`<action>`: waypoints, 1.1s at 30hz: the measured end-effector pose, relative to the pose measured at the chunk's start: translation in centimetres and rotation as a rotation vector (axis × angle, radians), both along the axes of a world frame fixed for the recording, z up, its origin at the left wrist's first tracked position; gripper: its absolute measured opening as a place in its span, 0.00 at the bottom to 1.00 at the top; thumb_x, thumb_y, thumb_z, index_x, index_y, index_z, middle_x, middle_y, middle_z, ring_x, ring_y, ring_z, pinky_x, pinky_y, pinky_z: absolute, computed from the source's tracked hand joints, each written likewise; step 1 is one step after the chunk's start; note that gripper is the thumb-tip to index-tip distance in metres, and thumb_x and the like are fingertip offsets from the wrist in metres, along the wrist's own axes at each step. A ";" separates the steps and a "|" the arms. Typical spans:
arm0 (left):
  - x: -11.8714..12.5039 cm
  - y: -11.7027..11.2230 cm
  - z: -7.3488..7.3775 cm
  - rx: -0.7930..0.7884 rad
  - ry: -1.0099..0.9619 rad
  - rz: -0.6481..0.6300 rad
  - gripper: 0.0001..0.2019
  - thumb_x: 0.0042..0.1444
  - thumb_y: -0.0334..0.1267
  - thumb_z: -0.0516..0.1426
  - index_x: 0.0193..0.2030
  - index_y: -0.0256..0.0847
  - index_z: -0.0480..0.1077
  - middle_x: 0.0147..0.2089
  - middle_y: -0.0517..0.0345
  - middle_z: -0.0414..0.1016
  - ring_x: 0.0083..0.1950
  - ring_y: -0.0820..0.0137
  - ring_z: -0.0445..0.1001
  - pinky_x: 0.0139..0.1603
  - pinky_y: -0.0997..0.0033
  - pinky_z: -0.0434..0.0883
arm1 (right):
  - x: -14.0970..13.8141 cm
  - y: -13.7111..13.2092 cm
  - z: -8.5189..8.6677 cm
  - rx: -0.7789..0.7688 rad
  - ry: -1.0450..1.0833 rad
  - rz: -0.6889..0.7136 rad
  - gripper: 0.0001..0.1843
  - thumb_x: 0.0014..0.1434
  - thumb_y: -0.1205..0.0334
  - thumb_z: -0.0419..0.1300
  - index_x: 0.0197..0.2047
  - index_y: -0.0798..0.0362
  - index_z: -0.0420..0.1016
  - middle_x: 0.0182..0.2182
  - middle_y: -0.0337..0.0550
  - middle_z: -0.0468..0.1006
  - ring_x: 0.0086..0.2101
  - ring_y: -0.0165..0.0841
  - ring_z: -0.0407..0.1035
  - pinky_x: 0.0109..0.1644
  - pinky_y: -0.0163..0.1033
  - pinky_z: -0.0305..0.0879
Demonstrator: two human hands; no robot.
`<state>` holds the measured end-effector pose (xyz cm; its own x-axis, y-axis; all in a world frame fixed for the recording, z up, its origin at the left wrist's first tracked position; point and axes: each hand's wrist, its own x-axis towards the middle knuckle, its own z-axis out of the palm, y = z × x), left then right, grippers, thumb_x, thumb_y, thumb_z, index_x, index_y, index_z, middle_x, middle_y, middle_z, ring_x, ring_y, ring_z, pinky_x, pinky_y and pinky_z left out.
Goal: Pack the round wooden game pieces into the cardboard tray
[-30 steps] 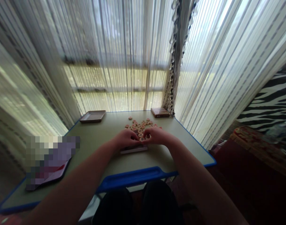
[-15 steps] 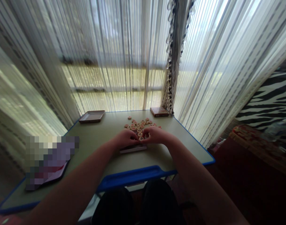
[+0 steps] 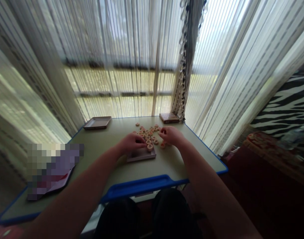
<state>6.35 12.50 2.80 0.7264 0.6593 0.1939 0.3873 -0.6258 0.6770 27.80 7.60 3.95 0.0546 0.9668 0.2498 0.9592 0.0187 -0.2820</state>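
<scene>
Over a shallow open box (image 3: 142,157) reaches my left hand (image 3: 132,142), its fingers drawn together. Their tips meet the edge of a round Chinese chess piece (image 3: 149,147), which sits in line with another at the box's right side. Whether anything is pinched between those fingers is hidden. To the right of the box, my right hand (image 3: 172,135) has thumb and fingers closed at a light Chinese chess piece (image 3: 159,131) in the pile. Several loose pieces (image 3: 150,133) with red or dark characters lie beyond the box, and a few (image 3: 163,145) lie below the right hand.
An open tray-like lid (image 3: 98,122) is at the table's far left, and a closed flat box (image 3: 169,118) at the far right. A pixelated purple item (image 3: 57,172) lies on the left. The table (image 3: 199,159) has blue edging; sheer curtains (image 3: 122,66) hang behind.
My right hand has moved away from the box, rightward and slightly back, to the loose pieces. My left hand stays at the box, shifted slightly, and more of the box shows.
</scene>
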 end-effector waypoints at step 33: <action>-0.4 0.6 -0.4 0.475 0.008 0.227 0.14 0.53 0.43 0.51 0.33 0.38 0.75 0.29 0.55 0.73 0.29 0.73 0.67 0.31 0.74 0.61 | 1.2 1.0 -1.0 -0.250 0.035 -0.154 0.18 0.46 0.49 0.56 0.25 0.55 0.78 0.19 0.44 0.74 0.22 0.30 0.67 0.22 0.32 0.53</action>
<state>5.98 13.06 2.40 0.5781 0.6408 0.5051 0.5528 -0.7629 0.3353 29.02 8.64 2.95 0.2097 0.9778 0.0002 0.9351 -0.2004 -0.2924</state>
